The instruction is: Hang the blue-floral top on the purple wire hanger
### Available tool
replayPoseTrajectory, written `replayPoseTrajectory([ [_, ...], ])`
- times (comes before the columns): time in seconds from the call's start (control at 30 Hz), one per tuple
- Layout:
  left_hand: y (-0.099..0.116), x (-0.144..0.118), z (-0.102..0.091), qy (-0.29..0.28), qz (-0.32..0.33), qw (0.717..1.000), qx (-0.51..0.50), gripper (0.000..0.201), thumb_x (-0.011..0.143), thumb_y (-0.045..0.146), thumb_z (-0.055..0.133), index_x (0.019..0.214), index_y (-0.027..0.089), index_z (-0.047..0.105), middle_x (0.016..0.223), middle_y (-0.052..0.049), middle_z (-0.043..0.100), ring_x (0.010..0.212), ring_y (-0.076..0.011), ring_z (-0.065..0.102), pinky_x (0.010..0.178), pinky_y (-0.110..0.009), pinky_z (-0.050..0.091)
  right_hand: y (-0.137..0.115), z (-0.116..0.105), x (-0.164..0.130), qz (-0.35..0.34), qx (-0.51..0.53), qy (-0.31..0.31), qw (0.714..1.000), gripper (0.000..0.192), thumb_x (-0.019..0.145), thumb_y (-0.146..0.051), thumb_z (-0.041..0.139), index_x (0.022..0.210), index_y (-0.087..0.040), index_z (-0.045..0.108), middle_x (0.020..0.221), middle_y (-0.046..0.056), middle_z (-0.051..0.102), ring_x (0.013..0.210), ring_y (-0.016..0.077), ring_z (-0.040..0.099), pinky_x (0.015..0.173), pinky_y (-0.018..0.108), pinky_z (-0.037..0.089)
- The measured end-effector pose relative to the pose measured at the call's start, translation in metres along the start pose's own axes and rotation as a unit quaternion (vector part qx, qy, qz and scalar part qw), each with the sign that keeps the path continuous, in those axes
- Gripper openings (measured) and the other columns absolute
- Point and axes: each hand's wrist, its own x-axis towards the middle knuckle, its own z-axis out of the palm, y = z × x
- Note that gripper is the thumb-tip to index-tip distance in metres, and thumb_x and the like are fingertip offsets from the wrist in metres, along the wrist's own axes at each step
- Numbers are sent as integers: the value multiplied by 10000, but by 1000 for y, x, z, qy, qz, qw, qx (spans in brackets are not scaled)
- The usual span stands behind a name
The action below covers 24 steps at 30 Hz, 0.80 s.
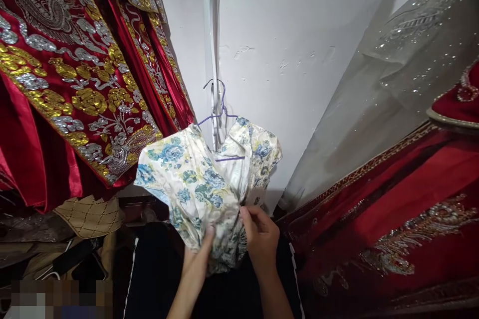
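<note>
- Cream satin garment with blue and yellow floral print (pixel 204 184) hangs on a thin purple wire hanger (pixel 220 114), hooked on a white vertical rail (pixel 214 35) against the white wall (pixel 299 35). It sits low, centre of view, between the red robes.
- Lower part of the garment is bunched up in both hands; upper part is splayed open at the neck, hanger bar visible inside.
- Left hand (pixel 200 254): closed on the bunched fabric from below, thumb up against the cloth, fingers hidden behind it.
- Right hand (pixel 260 237): fingertips pinching the fabric edge near the middle, rest of the fingers curled in; grip is light and precise.
- Both forearms come up from the bottom of view, close together, wrists roughly straight.
- To do this well, my read: support the cloth's weight with the left, work the edge with the right, and avoid pulling down hard, since the wire hanger looks flimsy and could slip off the rail.
- Left of it: red satin robe with gold and silver embroidery (pixel 75 75). Right: sheer grey sequinned fabric (pixel 392 75) over another red embroidered garment (pixel 392 219).
- Bottom left: tan quilted bag (pixel 90 217).
</note>
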Motion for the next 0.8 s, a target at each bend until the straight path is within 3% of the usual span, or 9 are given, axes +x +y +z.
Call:
replayPoseTrajectory([
  [0.07, -1, 17, -17, 110, 25, 994, -1, 619, 866, 570, 643, 1368, 223, 545, 1358, -137, 602, 1335, -342, 523, 1119, -495, 421, -1, -1, -1, -2, -5, 0, 1000, 178, 856, -335, 702, 758, -187, 710, 721, 29, 673, 694, 185, 614, 647, 287, 491],
  [0.13, -1, 28, -28, 198, 120, 973, 5, 599, 881, 547, 632, 1379, 240, 505, 1373, -123, 566, 1303, -317, 533, 1100, -482, 428, 0, -1, -3, 6, -8, -8, 1000, 152, 845, -320, 715, 768, -189, 715, 741, 34, 686, 689, 186, 617, 637, 289, 494],
  [0.2, 2, 30, -28, 225, 231, 946, 29, 560, 869, 479, 672, 1355, 257, 503, 1356, -104, 542, 1267, -284, 530, 1092, -449, 421, 0, 1, -7, 13, -2, -17, 1000, 142, 844, -311, 720, 766, -192, 712, 733, 32, 681, 673, 181, 611, 625, 290, 493],
  [0.23, 4, 28, -24, 201, 264, 942, 53, 514, 864, 443, 686, 1317, 259, 528, 1329, -97, 544, 1240, -273, 534, 1080, -434, 424, 0, 3, -8, 12, 3, -21, 1000, 138, 845, -305, 720, 765, -193, 711, 727, 30, 676, 667, 179, 608, 624, 291, 493],
  [0.33, 13, 15, 3, 14, 299, 944, 140, 332, 880, 350, 674, 1188, 247, 603, 1246, -91, 562, 1172, -252, 555, 1031, -400, 446, 0, 7, -12, -16, 17, -35, 999, 110, 846, -277, 719, 772, -197, 710, 715, 23, 663, 664, 174, 601, 623, 292, 491],
  [0.4, 18, 8, 23, -70, 309, 938, 141, 287, 899, 301, 648, 1172, 241, 588, 1182, -85, 573, 1112, -227, 578, 992, -373, 467, -2, 7, -12, -47, 15, -51, 997, 87, 849, -253, 716, 781, -201, 709, 705, 14, 654, 647, 163, 593, 607, 284, 483],
  [0.57, 17, 4, 48, -93, 268, 956, 68, 170, 958, 287, 563, 1111, 218, 541, 957, -35, 582, 874, -159, 610, 837, -285, 491, -15, 3, 12, -139, -28, -95, 985, 80, 863, -199, 704, 785, -212, 692, 699, -4, 645, 640, 142, 590, 610, 269, 467],
  [0.67, 15, 3, 47, -104, 245, 963, 48, 182, 976, 297, 534, 1138, 216, 538, 983, -41, 599, 861, -153, 612, 797, -266, 486, -29, 7, 32, -189, -49, -123, 973, 139, 864, -195, 702, 739, -208, 642, 671, -13, 602, 628, 135, 559, 610, 270, 448],
  [0.8, 24, 8, 39, -71, 267, 959, 58, 217, 950, 301, 569, 1150, 216, 566, 918, -23, 591, 818, -153, 576, 767, -260, 460, -43, 19, 40, -213, -59, -194, 956, 146, 866, -189, 674, 734, -207, 615, 672, -12, 586, 628, 137, 551, 604, 274, 437],
])
